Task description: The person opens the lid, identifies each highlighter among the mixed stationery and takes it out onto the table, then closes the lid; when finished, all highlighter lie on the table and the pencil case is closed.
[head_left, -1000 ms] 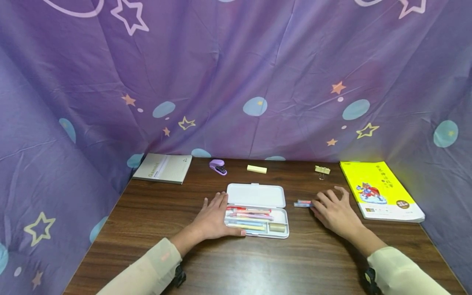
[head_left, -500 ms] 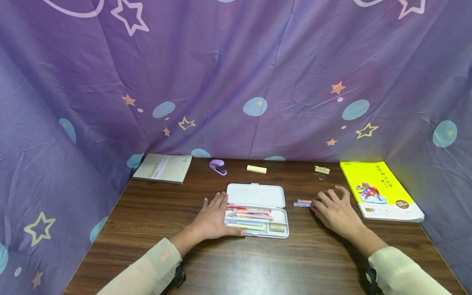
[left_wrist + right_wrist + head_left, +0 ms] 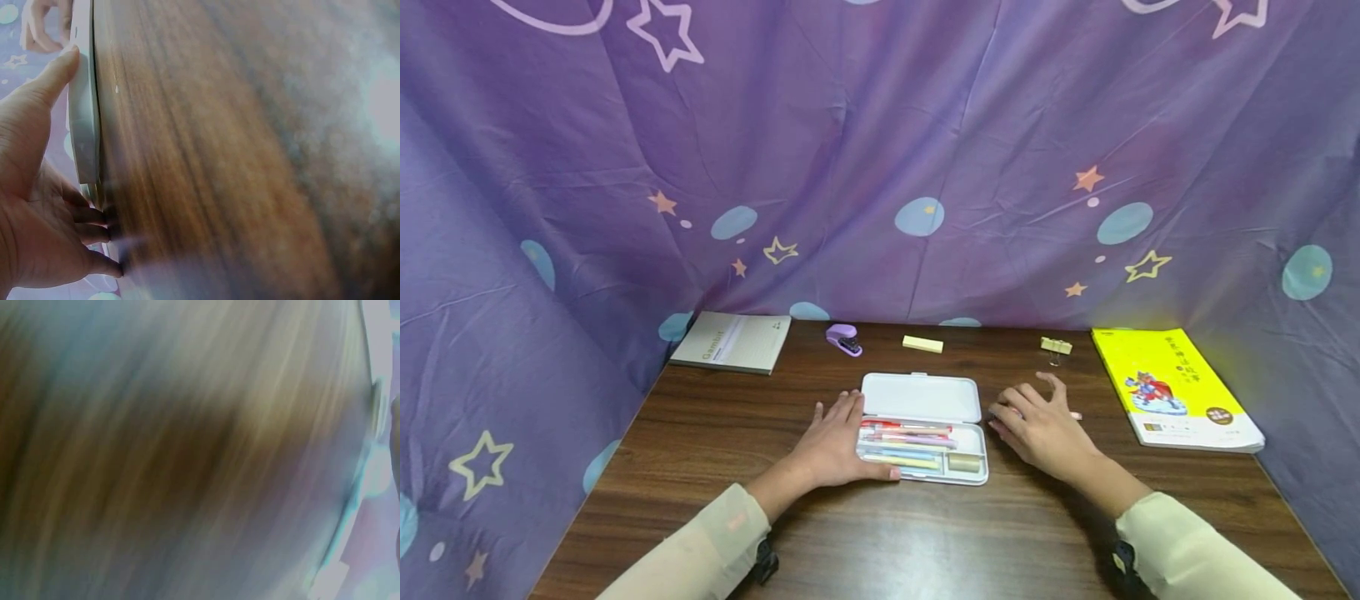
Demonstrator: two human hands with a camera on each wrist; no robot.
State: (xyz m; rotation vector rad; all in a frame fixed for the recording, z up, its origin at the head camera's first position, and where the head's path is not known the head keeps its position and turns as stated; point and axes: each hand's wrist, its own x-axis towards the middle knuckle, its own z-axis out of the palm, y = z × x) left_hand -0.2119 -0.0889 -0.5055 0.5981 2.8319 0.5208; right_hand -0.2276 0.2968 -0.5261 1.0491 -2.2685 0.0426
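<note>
Pencil case (image 3: 922,427): left hand (image 3: 835,446) flat, steadying its side; right hand (image 3: 1037,427) fingers loosely spread over pen (image 3: 1073,415); best lifted level.

Left hand (image 3: 833,446) lies flat, fingers spread; right hand (image 3: 1041,427) hovers loosely curled (grip unclear).

Left hand (image 3: 31,206) lies open on the dark wood-grain counter (image 3: 237,156), thumb pressed along the edge of the flat white plastic pencil case (image 3: 83,119). Fingertips (image 3: 109,215) touch the counter. View partly blurred.
</note>
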